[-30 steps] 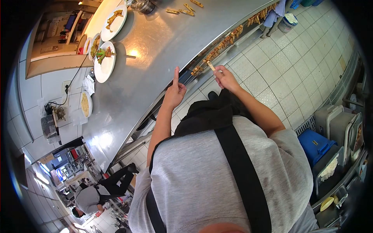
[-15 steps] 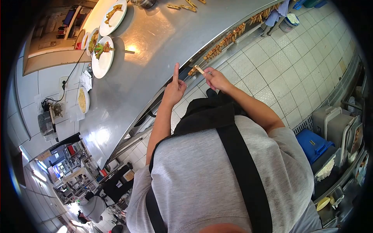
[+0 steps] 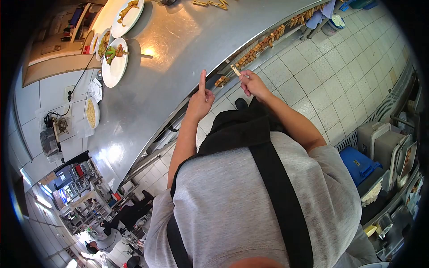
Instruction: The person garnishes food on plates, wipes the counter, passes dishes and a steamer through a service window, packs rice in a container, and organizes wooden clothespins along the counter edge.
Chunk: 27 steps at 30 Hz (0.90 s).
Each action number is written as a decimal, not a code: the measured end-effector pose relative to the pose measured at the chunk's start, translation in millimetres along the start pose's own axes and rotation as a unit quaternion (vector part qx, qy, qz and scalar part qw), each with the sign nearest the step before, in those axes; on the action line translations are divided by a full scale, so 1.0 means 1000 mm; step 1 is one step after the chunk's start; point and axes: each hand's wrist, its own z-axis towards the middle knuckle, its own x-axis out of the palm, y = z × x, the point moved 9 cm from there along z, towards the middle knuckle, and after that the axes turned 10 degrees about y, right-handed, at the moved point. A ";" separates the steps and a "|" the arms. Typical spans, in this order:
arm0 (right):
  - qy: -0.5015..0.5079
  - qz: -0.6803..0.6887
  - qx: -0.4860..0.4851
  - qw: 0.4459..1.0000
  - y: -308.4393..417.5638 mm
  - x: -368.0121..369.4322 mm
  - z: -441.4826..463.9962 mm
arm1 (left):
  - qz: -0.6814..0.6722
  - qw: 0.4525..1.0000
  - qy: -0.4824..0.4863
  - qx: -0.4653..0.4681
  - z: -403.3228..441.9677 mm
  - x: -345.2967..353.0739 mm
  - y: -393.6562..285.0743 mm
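Observation:
Pinched between the fingers of my right hand [image 3: 252, 84] is a wooden clothespin [image 3: 235, 70], its free end pointing up and away from me. It is beside the counter's front edge, where a long row of clothespins [image 3: 259, 48] is clipped along a rail. A smaller cluster of clothespins [image 3: 221, 81] sits lower on the rail, between my two hands. My left hand [image 3: 200, 103] is at the counter edge with its index finger stretched out and the other fingers loosely curled. Nothing shows in it.
White plates with food, one a near plate [image 3: 117, 73], line the far side of the steel counter [image 3: 156, 96]. A plate of pale grains [image 3: 92, 114] stands by the wall. More clothespins [image 3: 211, 4] lie on the counter. A blue-lidded bin [image 3: 357, 165] is at right; another person [image 3: 105, 241] works lower left.
My right hand has moved up and right with the clothespin, away from the smaller cluster, which now shows uncovered. My left hand has barely moved. The other person has shifted posture.

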 end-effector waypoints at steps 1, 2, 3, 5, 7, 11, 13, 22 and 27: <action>0.001 -0.001 0.004 1.000 -0.001 -0.001 -0.001 | -0.003 1.000 0.001 -0.002 0.000 0.000 0.000; 0.002 -0.002 0.006 1.000 -0.001 -0.001 -0.001 | -0.005 1.000 0.002 -0.004 0.000 -0.001 0.001; 0.002 -0.003 0.008 1.000 0.000 -0.001 -0.001 | -0.005 1.000 0.002 -0.004 0.000 -0.002 0.001; 0.004 -0.014 0.008 1.000 0.001 -0.001 -0.002 | -0.006 1.000 0.004 -0.005 0.000 -0.001 0.002; 0.009 -0.032 0.009 0.999 0.005 0.000 -0.005 | -0.004 1.000 0.002 -0.002 0.000 0.000 0.002; 0.010 -0.065 0.009 0.998 0.002 -0.009 -0.021 | 0.005 1.000 -0.004 0.001 0.000 -0.002 0.002; -0.002 -0.055 0.004 0.998 0.002 -0.013 -0.026 | 0.004 1.000 -0.003 0.009 0.000 -0.001 0.002; 0.056 -0.071 0.029 0.995 0.001 0.003 -0.017 | 0.018 1.000 -0.012 0.013 0.001 -0.002 -0.001; 0.017 -0.024 0.015 0.999 0.006 -0.010 -0.023 | 0.026 0.999 -0.015 0.012 0.000 -0.001 0.000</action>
